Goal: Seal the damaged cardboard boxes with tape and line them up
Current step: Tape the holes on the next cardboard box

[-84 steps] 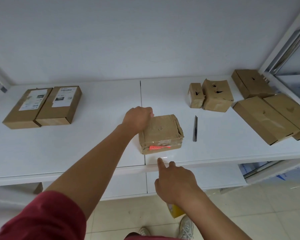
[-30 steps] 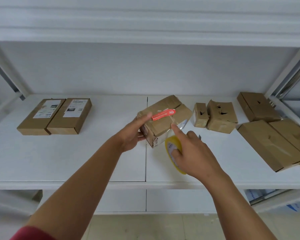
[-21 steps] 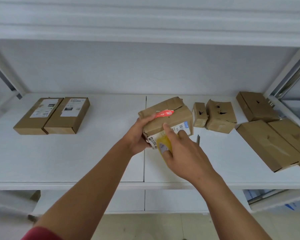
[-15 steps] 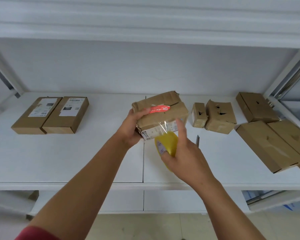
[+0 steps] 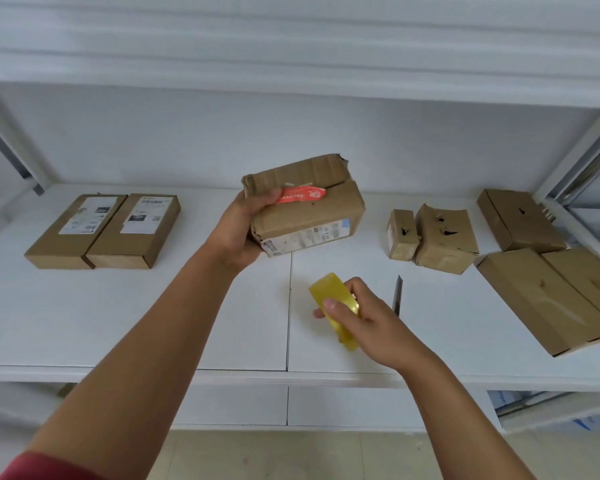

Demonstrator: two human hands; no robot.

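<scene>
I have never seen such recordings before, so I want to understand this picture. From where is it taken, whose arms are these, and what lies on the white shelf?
There is no machine here. The picture comes from a wide-angle camera worn on a person's head, looking forward and down, so the two bare arms are that person's own.

The left hand grips a dented cardboard box with a red label, held above the white shelf. The right hand holds a yellow tape roll.

On the shelf, at the left, two flat boxes with white labels lie side by side. At the right wait five brown boxes, several with holes. A slim dark tool, perhaps a cutter, lies beside the right hand.

The job is to seal damaged boxes with tape and line them up.
</scene>
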